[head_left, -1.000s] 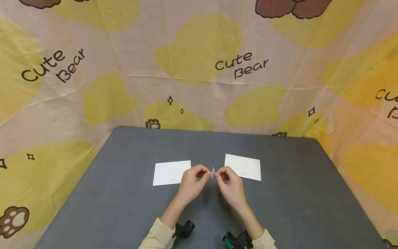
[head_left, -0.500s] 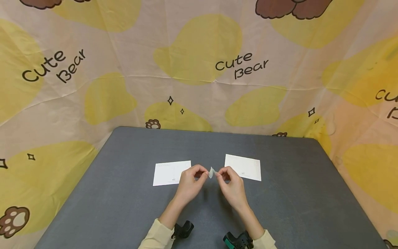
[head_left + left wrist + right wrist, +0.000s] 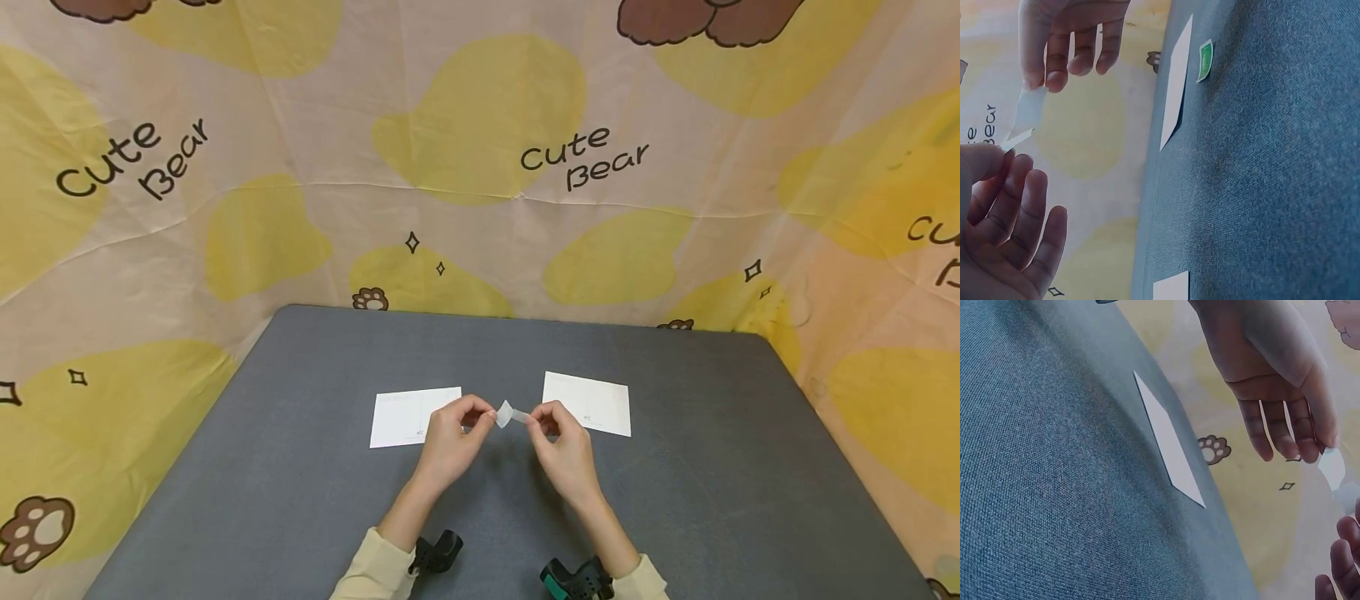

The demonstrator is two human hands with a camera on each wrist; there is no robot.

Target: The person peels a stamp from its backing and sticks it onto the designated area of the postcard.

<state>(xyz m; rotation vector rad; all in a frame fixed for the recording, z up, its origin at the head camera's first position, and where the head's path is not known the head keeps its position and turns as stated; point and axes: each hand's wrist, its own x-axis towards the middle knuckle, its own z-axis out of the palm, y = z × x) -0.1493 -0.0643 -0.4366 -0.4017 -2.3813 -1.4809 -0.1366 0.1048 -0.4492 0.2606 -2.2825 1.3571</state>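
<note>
My left hand [image 3: 448, 442] pinches a small pale paper piece [image 3: 504, 414] between thumb and index finger. A second narrow whitish strip [image 3: 519, 416] is pinched by my right hand [image 3: 562, 450]. The two pieces meet at an angle, like a sticker peeling from its backing, held above the table. In the left wrist view the right hand's strip [image 3: 1030, 111] hangs down to the left hand's fingertips. On the table in that view lies a small green stamp [image 3: 1205, 60] with a pale border, beside a white card [image 3: 1177, 84].
Two white cards with faint print lie on the grey table [image 3: 315, 350]: a left card [image 3: 405, 412] partly behind the left hand, and a right card [image 3: 596, 400] behind the right. A patterned cloth [image 3: 480, 108] hangs behind the table.
My left hand has drifted a little left, widening the gap between the hands. The paper between them has opened out into two visible pieces. The right hand has hardly moved.
</note>
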